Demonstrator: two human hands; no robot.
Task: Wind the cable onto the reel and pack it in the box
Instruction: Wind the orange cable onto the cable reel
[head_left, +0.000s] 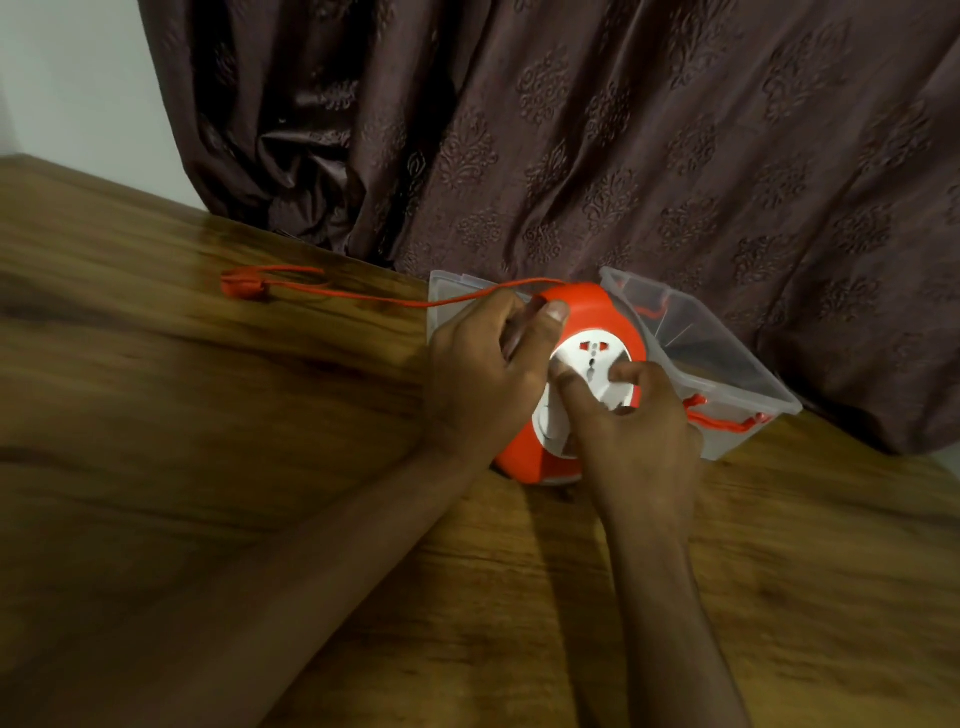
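An orange cable reel (584, 306) with a white socket face (597, 364) stands tilted on the wooden table. My left hand (483, 374) grips its left side, thumb over the orange rim. My right hand (631, 421) holds the white face, its fingers curled on it. A thin orange cable (395, 300) runs from the reel's top leftward across the table to an orange plug (240, 287). Behind the reel, at the right, sits a clear plastic box (727, 364) with orange latches.
A clear lid (452, 291) lies flat behind my left hand. A dark patterned curtain (571, 130) hangs along the table's far edge, touching the box. The wooden table (208, 415) stretches left and toward me.
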